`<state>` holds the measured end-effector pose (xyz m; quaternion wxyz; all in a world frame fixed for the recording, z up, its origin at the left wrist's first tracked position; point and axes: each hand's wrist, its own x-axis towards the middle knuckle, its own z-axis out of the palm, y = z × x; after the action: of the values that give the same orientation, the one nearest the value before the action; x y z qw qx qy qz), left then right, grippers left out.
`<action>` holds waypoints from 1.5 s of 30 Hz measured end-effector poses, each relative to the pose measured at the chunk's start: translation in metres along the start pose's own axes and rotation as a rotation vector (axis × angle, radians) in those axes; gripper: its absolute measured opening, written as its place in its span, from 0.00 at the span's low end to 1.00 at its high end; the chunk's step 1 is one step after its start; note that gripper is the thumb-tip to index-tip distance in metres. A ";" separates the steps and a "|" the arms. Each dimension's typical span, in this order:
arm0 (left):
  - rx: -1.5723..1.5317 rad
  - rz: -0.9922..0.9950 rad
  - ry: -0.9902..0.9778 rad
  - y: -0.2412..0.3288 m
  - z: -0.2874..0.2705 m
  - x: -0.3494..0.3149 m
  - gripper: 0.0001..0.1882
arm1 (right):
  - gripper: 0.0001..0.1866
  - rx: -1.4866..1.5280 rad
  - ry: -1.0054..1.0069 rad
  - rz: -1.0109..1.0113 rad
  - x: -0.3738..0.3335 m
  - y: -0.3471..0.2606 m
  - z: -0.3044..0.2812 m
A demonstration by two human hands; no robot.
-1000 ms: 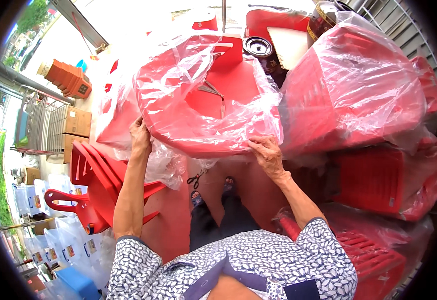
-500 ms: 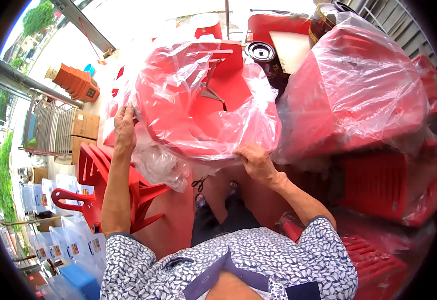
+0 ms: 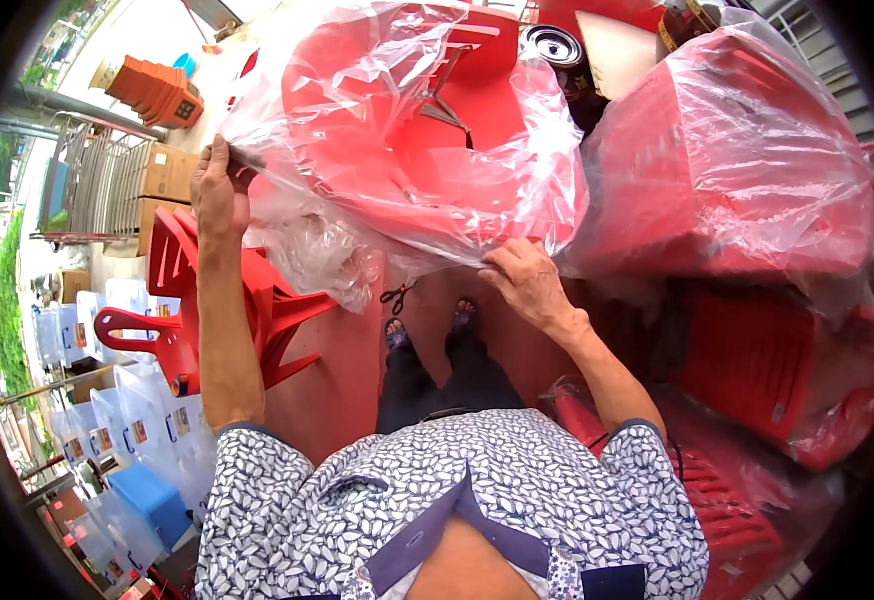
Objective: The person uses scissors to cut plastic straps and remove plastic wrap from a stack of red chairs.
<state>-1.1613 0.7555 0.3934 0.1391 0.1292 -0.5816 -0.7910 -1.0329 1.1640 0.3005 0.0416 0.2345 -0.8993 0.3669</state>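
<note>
In front of me stands a red plastic chair (image 3: 497, 95), partly covered by clear plastic wrap (image 3: 342, 160). My left hand (image 3: 219, 185) pinches a stretch of this wrap and holds it out to the left of the chair. At the chair's near edge, the bent fingers of my right hand (image 3: 529, 282) grip the wrap's lower border. A thin metal object (image 3: 444, 112) with a dark tip shows at the chair's seat; its kind is unclear. Crumpled film (image 3: 317, 250) hangs below the left side of the wrap.
Black-handled scissors (image 3: 397, 296) lie on the red floor beside my feet. Stacked red chairs (image 3: 182, 300) stand at left, near clear plastic boxes (image 3: 147, 400). Film-wrapped red chairs (image 3: 757, 150) crowd the right. Behind are a dark canister (image 3: 562, 60) and orange pots (image 3: 157, 90).
My left hand has moved outward to the left, drawing the wrap away from the chair's side. My right hand stays at the near edge. The whole view has shifted slightly.
</note>
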 end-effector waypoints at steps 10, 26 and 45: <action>0.136 -0.166 -0.162 -0.045 -0.043 -0.013 0.27 | 0.05 0.380 0.073 0.165 0.004 -0.026 0.008; 0.795 -0.076 -0.156 0.004 -0.006 -0.042 0.22 | 0.04 0.208 0.337 0.102 0.029 0.017 -0.015; 0.600 0.047 -0.131 0.008 0.021 -0.032 0.15 | 0.32 -0.120 0.090 0.157 -0.023 0.110 0.003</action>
<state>-1.1385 0.7838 0.4081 0.0753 0.0996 -0.7998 -0.5871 -1.0620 1.2396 0.2221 0.0673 0.1437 -0.9325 0.3245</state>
